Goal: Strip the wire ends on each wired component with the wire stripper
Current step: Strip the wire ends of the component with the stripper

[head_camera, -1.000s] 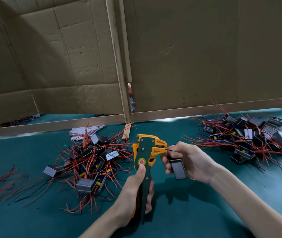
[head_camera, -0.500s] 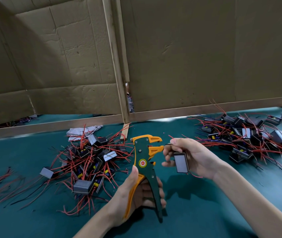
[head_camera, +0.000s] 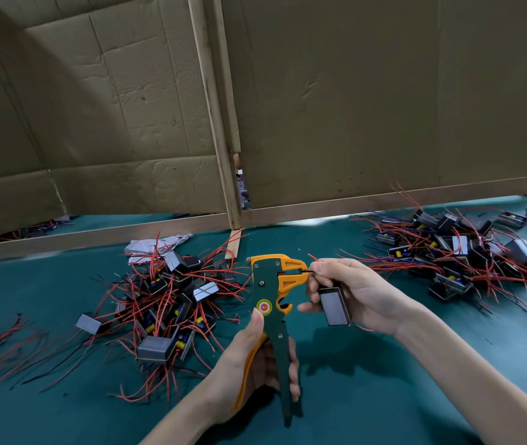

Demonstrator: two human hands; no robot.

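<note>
Mid-job at the bench: a person's left hand (head_camera: pixel 255 358) grips the wire stripper (head_camera: pixel 268 303) by its handles, which stand partly spread. The right hand (head_camera: pixel 358 293) holds a wired component (head_camera: pixel 334 305) just right of the tool and pinches one thin wire (head_camera: pixel 308 272) into its orange jaws. The squeeze looks not yet made. A heap of red-wired components (head_camera: pixel 172 300) lies left of the stripper and a second heap (head_camera: pixel 455 255) well off to its right. Which heap is finished cannot be told, so plenty appears left.
</note>
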